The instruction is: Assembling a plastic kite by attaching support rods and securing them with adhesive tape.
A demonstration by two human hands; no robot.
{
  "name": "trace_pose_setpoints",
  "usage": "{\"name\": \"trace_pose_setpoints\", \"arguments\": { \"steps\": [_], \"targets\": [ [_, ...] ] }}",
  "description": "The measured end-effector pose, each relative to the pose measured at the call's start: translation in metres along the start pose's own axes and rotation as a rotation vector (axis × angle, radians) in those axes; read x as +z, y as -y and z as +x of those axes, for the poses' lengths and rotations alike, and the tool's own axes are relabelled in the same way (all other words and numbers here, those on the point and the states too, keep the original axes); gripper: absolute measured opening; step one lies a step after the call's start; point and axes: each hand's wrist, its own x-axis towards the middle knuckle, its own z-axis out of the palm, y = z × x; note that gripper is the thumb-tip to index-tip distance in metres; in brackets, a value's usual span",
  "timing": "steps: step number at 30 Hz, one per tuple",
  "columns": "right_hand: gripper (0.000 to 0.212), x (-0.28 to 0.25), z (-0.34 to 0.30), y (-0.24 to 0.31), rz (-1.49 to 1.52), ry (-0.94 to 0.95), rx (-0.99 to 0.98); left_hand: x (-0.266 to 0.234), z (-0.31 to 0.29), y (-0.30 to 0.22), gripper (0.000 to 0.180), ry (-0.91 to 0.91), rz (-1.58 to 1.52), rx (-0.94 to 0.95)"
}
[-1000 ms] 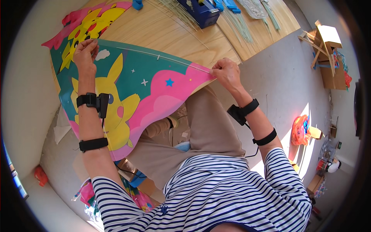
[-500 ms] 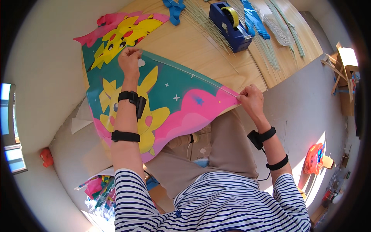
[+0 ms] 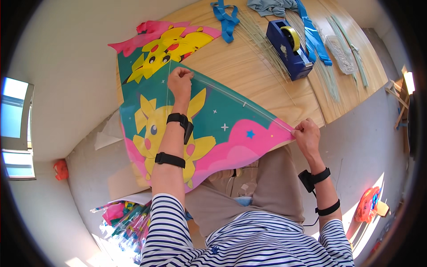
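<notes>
A kite sheet (image 3: 213,104) in teal and pink, printed with a yellow long-eared cartoon figure, reaches from the wooden table over my lap. Along its upper right edge runs a thin pale rod (image 3: 267,116) with a small white fitting partway. My left hand (image 3: 181,86) is closed in a pinch on that edge, close to the sheet's top point. At the right corner, my right hand (image 3: 308,137) pinches the pink tip between thumb and finger. Whether each pinch takes in the rod too is hidden by the fingers. A second similar kite sheet (image 3: 133,58) lies beyond, partly under the first.
On the table (image 3: 307,100) stand a blue tape dispenser (image 3: 289,55) and a clear tray (image 3: 341,54) of small white pieces. Thin sticks (image 3: 262,40), blue fabric strips (image 3: 229,26) and a grey cloth (image 3: 275,8) lie around them. Bundled colourful sheets (image 3: 129,218) sit low left; a red bag (image 3: 367,204) lies right.
The whole view has shifted, so everything appears farther right and a little lower. Both hands keep their pinches on the kite sheet, which lies much the same under them.
</notes>
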Motion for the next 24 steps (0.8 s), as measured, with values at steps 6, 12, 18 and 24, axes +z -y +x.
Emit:
{"name": "trace_pose_setpoints", "arguments": {
  "steps": [6, 12, 18, 24],
  "targets": [
    [0.015, -0.002, 0.000, 0.003, 0.005, 0.005, -0.009, 0.003, 0.002, 0.010, 0.008, -0.012, -0.004, 0.019],
    [0.016, 0.000, -0.002, 0.001, 0.020, -0.008, -0.013, 0.005, 0.005, 0.012, 0.009, -0.037, 0.036, 0.034],
    [0.015, -0.001, -0.004, 0.003, 0.049, -0.024, -0.015, 0.005, 0.006, -0.016, 0.011, -0.039, -0.047, 0.031],
    [0.015, 0.001, -0.002, 0.000, 0.053, -0.011, -0.010, 0.007, 0.014, -0.046, 0.009, -0.030, -0.033, 0.118]
  ]
}}
